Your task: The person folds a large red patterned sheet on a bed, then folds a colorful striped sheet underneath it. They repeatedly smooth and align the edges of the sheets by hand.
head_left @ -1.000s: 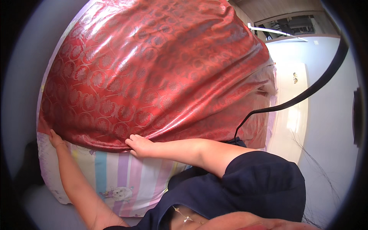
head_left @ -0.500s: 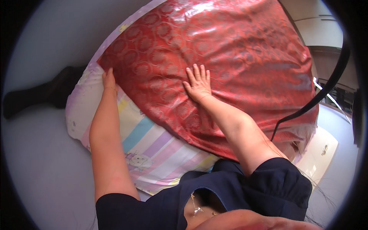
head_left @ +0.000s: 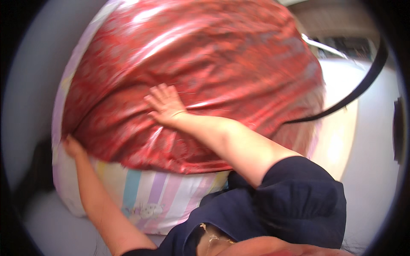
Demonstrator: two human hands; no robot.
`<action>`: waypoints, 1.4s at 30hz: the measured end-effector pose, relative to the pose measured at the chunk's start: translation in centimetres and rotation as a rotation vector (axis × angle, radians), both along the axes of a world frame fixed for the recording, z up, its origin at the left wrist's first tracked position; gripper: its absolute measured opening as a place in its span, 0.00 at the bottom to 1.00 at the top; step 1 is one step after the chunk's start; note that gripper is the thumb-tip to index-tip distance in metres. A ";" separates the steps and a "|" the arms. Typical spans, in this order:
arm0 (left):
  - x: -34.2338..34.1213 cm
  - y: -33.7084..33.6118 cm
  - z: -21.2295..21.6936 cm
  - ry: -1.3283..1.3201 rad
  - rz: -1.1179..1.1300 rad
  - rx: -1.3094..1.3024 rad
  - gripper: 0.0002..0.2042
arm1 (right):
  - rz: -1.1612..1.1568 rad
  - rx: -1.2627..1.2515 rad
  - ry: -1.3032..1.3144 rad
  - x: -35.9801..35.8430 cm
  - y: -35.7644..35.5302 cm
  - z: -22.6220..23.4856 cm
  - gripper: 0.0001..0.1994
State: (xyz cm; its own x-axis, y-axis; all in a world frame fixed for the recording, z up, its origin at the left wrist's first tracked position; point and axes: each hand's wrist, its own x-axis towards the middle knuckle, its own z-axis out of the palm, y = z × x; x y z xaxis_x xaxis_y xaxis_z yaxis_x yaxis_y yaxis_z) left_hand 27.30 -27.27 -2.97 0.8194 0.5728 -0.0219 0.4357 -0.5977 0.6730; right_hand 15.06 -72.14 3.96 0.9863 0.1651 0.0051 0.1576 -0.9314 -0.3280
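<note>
- Across the middle of the view, you are spreading a glossy red patterned cover (head_left: 205, 72) over a pastel-striped quilt (head_left: 153, 196); the cover is filling most of the scene from the far edge to just short of the near hem, where the striped band is showing bare.
- Your right hand (head_left: 164, 104) is lying flat on the red fabric with fingers spread wide, pressing down and gripping nothing, so you are relying on friction alone against a slick surface; I judge that the palm could skate and drag a ridge of cloth along.
- Your left hand (head_left: 72, 147) is sitting at the near-left corner where the cover meets the quilt. The fingers are curling under the edge, but I cannot tell whether they are pinching the fabric or only bracing it. If that hold is loose, any push from the right could be pulling the corner off the quilt.
- Motion blur is smearing the red pattern, so I cannot tell you how flat the far side is lying; folds may be hiding there.
- To the right, a dark strap (head_left: 358, 89) is hanging across the view, close to the cover's right edge; it could be catching on the fabric as you lean.
- Your dark sleeve (head_left: 299, 196) is leaning over the near hem and may be rumpling it.
</note>
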 end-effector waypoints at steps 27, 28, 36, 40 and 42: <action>-5.6 -26.7 3.2 -0.114 -0.511 0.800 0.28 | -0.274 -0.255 0.096 1.8 -23.0 1.0 0.28; -5.7 -26.8 2.9 -0.110 -0.523 0.806 0.28 | -0.305 -0.261 0.144 1.4 -23.0 0.1 0.29; -5.8 -26.3 2.8 -0.085 -0.519 0.778 0.29 | -0.311 -0.194 0.214 1.4 -22.9 -1.8 0.29; -5.6 -26.2 1.9 -0.127 -0.537 0.812 0.28 | -0.329 -0.144 0.144 1.2 -23.3 -1.8 0.29; -5.7 -26.1 1.3 -0.166 -0.528 0.835 0.28 | -0.323 -0.160 0.095 1.3 -23.5 -2.1 0.28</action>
